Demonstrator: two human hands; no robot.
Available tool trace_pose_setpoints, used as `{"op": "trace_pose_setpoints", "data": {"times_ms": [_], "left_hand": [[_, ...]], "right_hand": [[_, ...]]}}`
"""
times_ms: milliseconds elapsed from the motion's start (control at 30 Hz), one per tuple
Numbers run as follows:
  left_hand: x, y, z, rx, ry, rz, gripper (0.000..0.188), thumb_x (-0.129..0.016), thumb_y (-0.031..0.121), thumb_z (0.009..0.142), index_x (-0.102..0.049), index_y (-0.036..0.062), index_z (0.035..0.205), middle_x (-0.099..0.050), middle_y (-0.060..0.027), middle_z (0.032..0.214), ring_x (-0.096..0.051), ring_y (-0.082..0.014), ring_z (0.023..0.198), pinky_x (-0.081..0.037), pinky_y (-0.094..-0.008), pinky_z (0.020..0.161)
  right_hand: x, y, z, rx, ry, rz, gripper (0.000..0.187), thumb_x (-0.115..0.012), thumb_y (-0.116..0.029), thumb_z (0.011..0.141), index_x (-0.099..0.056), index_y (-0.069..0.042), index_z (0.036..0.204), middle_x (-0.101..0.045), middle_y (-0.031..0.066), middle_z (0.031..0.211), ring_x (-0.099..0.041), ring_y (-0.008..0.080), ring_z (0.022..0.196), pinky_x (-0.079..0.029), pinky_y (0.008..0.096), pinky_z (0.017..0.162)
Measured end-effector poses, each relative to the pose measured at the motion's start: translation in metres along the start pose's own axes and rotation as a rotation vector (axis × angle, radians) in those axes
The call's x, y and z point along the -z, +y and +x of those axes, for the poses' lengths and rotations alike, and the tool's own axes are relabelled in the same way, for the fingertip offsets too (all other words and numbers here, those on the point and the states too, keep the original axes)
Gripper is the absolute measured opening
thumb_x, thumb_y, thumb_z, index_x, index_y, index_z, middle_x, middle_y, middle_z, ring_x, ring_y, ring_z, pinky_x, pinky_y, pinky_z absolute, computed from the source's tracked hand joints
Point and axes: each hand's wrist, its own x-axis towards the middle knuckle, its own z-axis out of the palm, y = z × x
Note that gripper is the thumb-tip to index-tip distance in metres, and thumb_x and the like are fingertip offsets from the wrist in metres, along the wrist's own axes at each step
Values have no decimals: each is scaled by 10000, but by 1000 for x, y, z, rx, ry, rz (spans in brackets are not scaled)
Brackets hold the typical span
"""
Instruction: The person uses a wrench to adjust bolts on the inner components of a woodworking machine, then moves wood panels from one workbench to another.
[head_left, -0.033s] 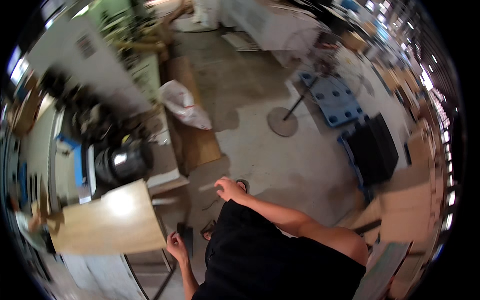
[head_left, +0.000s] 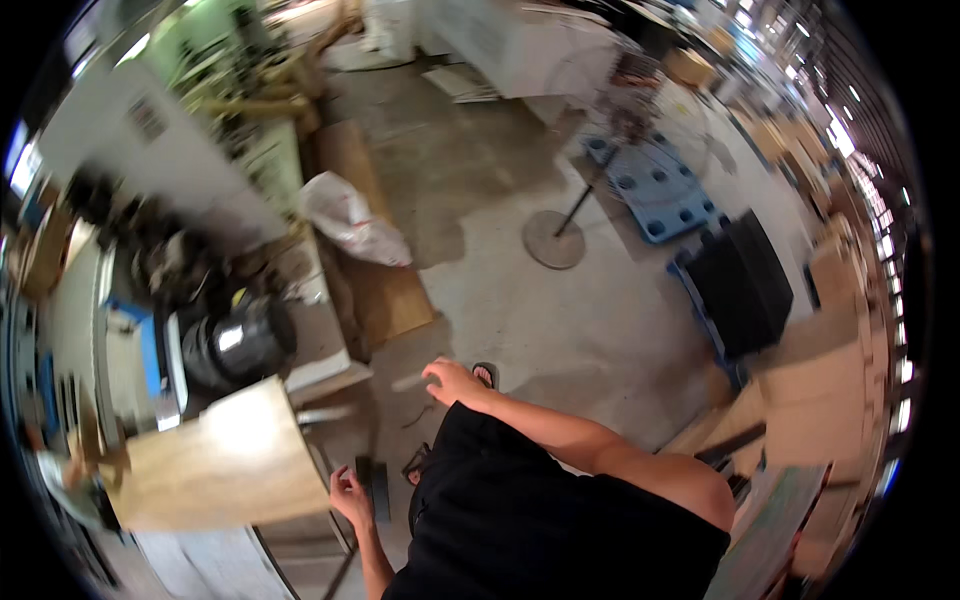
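My left hand (head_left: 350, 497) hangs beside the right end of a light wooden tabletop (head_left: 210, 470). Its fingers are loosely bent and apart, with nothing seen in them. Above the floor, in front of my body, is my right hand (head_left: 456, 382), the forearm crossing from the right. Its fingers curl slightly and it appears to hold nothing. Dark clothing covers the lower middle, and sandalled feet (head_left: 484, 376) show past it. A dark flat strip (head_left: 379, 490), partly hidden, lies just right of my left hand.
Left of me are a dark rounded machine part (head_left: 240, 342) and a white panel (head_left: 150, 160). A white sack (head_left: 350, 220) rests by a brown board (head_left: 400, 300). Ahead stand a fan base (head_left: 554, 240), a blue pallet (head_left: 660, 195) and a black box (head_left: 740, 285). Cardboard (head_left: 815, 390) lines the right; another person (head_left: 62, 475) is far left.
The surroundings have shifted slightly to the left in the view as my head turns. Both hands keep nearly the same pose and place in front of my body.
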Motion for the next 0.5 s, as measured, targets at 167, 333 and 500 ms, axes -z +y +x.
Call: {"op": "trace_pose_setpoints", "data": {"times_ms": [167,333,500], "left_hand": [[-132,125,82,-395,-138,118,317,-694,85,821,-657,23,1130,-709,-120,852,-682,-269,834,-505,-417,800],[-278,280,120,-370,-516,-13,296,-649,69,847,-652,-35,1125,-714,-112,791,-695,-201,765,-532,-325,740],[-371,420,91,-687,-624,-1,283,-720,64,797,-686,10,1073,-706,-131,924,-680,-284,951,-511,-363,875]], "right_hand": [[132,92,4,-248,-216,-103,321,-657,-286,866,-636,-88,1119,-683,176,1019,-647,385,983,-511,495,827],[248,176,-14,-393,-212,-179,240,-626,-180,851,-653,-55,1056,-655,162,1107,-617,372,1050,-512,475,862],[322,208,14,-499,148,-77,170,-649,-117,832,-656,-45,986,-647,158,1057,-620,375,1013,-509,474,822]]}}
